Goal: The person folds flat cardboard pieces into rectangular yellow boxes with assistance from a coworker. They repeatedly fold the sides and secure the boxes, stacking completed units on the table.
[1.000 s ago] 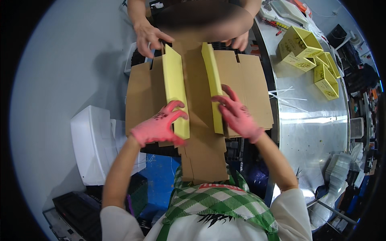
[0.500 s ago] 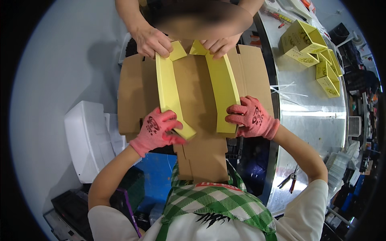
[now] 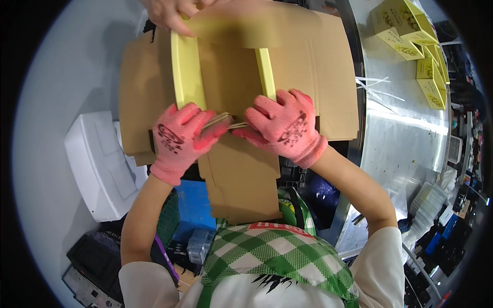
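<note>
Between my hands stands a yellow cardboard box, its long walls upright and cardboard showing between them. My left hand, in a pink glove, grips the near end of the left wall. The right wall's near end is in my gloved right hand. Two thin flap edges meet or nearly meet between my thumbs; the gloves hide most of both flaps. At the far left corner, a co-worker's hand touches the box. A blurred patch covers much of its far end.
Brown cardboard sheets lie under the box, with one panel reaching toward my apron. On the metal table to the right are folded yellow boxes and white strips. A white plastic container stands left.
Both hands have come closer together, drawing the box's near ends inward. The walls now sit further left and away from me. The co-worker's left-side hand has shifted up and left.
</note>
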`<state>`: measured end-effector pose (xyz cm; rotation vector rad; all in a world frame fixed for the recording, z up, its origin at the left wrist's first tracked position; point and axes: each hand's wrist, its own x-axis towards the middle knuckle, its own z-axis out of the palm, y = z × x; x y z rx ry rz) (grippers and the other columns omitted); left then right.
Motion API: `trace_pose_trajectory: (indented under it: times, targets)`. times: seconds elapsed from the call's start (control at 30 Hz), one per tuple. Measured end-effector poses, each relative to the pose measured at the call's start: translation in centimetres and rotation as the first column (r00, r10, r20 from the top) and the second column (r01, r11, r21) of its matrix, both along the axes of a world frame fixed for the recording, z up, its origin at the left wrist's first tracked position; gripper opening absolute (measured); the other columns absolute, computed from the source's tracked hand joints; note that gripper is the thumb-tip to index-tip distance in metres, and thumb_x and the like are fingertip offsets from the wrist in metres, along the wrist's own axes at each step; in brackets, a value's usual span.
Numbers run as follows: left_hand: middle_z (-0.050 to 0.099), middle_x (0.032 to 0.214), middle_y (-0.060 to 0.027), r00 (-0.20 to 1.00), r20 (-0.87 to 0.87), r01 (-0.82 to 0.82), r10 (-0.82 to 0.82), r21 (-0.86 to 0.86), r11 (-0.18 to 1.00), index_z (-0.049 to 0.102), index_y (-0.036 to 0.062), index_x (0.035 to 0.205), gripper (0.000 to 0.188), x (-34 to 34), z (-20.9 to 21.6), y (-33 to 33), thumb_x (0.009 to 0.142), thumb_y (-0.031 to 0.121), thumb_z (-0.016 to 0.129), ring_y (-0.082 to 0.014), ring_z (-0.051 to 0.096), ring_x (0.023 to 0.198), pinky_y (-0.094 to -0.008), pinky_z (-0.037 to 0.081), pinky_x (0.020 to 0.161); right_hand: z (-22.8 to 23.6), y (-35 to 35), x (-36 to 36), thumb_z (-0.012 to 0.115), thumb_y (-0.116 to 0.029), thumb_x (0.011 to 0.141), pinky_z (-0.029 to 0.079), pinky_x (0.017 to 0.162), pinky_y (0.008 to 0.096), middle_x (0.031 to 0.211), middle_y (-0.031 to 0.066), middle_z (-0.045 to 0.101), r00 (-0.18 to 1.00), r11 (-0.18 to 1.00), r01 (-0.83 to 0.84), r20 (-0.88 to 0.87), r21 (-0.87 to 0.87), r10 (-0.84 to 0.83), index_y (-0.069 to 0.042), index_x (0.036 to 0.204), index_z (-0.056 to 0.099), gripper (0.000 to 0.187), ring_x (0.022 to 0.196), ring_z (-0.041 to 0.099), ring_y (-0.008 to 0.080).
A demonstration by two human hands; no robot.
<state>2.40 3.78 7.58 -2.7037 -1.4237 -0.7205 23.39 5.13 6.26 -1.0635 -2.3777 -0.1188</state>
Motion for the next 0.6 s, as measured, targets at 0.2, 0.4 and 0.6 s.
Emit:
trace_pose_trajectory:
  times: [0.2, 0.4, 0.6]
  targets:
    - [0.055, 0.072, -0.0035, 0.995, 0.056, -0.08, 0.085, -0.084, 0.993, 0.069, 0.0122, 0.08, 0.022, -1.1, -0.7, 0.3, 0.063, 0.023, 0.079, -0.0252, 0.053, 0.063, -0.0366, 0.045, 0.056, 0.2, 0.1, -0.5, 0.067, -0.048, 0.068, 0.042, 0.065, 0.0347, 0.077, -0.0028, 0.049, 0.999, 0.999, 0.005, 0.049, -0.046, -0.002, -0.019, 0.075, 0.054, 0.033, 0.067, 0.054, 0.0177]
    - [0.058, 0.076, -0.0044, 0.986, -0.037, -0.165, 0.161, -0.173, 0.971, 0.07, 0.0101, 0.082, 0.021, -2.2, -0.4, 0.8, 0.071, 0.027, 0.076, -0.0261, 0.056, 0.071, -0.0362, 0.048, 0.063, 1.3, 0.9, -2.1, 0.058, -0.051, 0.081, 0.047, 0.072, 0.0355, 0.087, -0.0005, 0.057, 0.961, 0.991, 0.061, 0.275, -0.121, -0.026, -0.016, 0.084, 0.06, 0.035, 0.081, 0.061, 0.0206]
    - [0.059, 0.078, -0.0051, 0.987, -0.055, -0.153, 0.151, -0.043, 0.987, 0.069, 0.0106, 0.08, 0.026, -0.4, -0.4, -0.4, 0.076, 0.036, 0.071, -0.0274, 0.059, 0.075, -0.0376, 0.049, 0.066, 1.7, -0.8, -0.8, 0.059, -0.05, 0.081, 0.045, 0.081, 0.0363, 0.094, 0.0013, 0.06, 0.967, 0.944, 0.185, 0.224, -0.274, -0.124, -0.017, 0.093, 0.066, 0.036, 0.092, 0.061, 0.022]
